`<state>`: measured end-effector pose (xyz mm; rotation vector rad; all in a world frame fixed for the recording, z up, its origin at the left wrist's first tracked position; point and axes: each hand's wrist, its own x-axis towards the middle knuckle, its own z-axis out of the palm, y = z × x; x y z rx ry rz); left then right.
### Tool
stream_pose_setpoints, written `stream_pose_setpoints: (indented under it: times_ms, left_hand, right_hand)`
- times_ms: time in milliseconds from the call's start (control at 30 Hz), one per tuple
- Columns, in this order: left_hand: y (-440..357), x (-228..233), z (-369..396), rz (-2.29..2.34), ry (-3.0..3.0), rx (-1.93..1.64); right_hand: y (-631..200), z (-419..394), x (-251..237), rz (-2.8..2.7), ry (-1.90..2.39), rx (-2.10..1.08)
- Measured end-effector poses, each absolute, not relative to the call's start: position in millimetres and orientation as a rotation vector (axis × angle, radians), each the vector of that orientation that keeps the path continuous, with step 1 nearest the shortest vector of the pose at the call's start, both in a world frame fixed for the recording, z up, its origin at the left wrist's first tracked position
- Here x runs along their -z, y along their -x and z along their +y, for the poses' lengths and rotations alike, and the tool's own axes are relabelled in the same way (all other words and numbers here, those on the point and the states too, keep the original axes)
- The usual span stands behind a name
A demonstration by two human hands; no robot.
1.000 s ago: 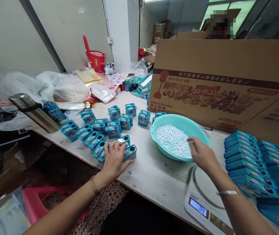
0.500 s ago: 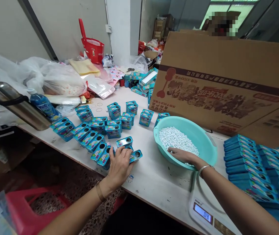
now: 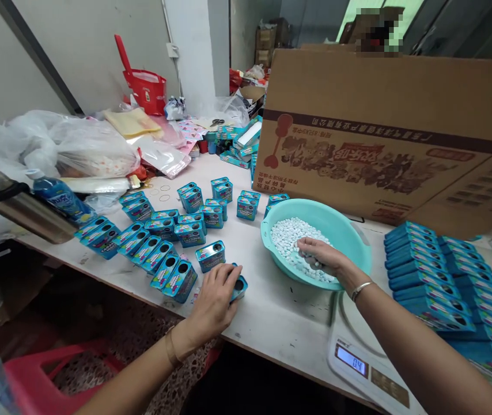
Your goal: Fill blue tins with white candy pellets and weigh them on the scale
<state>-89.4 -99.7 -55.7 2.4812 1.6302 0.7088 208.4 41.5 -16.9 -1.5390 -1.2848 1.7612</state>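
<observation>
My left hand grips a small blue tin with a round hole in its top, near the table's front edge. Beside it stand several more blue tins in rows. My right hand reaches into a teal basin and rests on the small white tablets that fill it, fingers curled among them. A digital scale sits under my right forearm, its display lit.
A large cardboard box lies on its side behind the basin. Stacks of blue lids or flat tins are at the right. A steel flask, a blue bottle, plastic bags and a red basket crowd the left.
My right hand moved from the basin's near rim down into the tablets. My left hand closed on one tin and drew it away from the row toward the table edge.
</observation>
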Motion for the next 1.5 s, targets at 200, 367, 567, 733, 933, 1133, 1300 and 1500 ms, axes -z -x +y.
stream_pose_setpoints:
  times_ms: [200, 367, 567, 733, 933, 1133, 1300, 1500]
  left_hand:
    - [100, 65, -93, 1.708, -2.462, -0.577]
    - [100, 55, -94, 1.610, -2.452, -0.673]
    - [57, -2, -90, 1.272, -2.579, -0.845]
    - [-37, -47, -62, 0.839, -2.733, -0.857]
    - [-161, -46, -41, 0.612, -2.826, -0.635]
    - [-209, -8, -40, 0.540, -2.806, -0.410]
    - [-212, 11, -41, 0.536, -2.732, -0.362]
    - [-191, -10, -53, 0.464, -2.638, -0.437]
  right_hand:
    - [-219, 36, 8, -0.199, 0.977, -1.824]
    - [-210, 35, 16, -0.095, 0.894, -1.714]
    - [-226, 29, 1, -0.134, 0.839, -1.707]
    - [-300, -23, -34, -0.355, 0.693, -1.551]
    - [-377, -116, -29, -0.433, 0.631, -1.322]
    - [-405, -176, 6, -0.333, 0.631, -1.202]
    - [-407, -193, 20, -0.262, 0.665, -1.164]
    - [-400, -193, 22, -0.208, 0.665, -1.167]
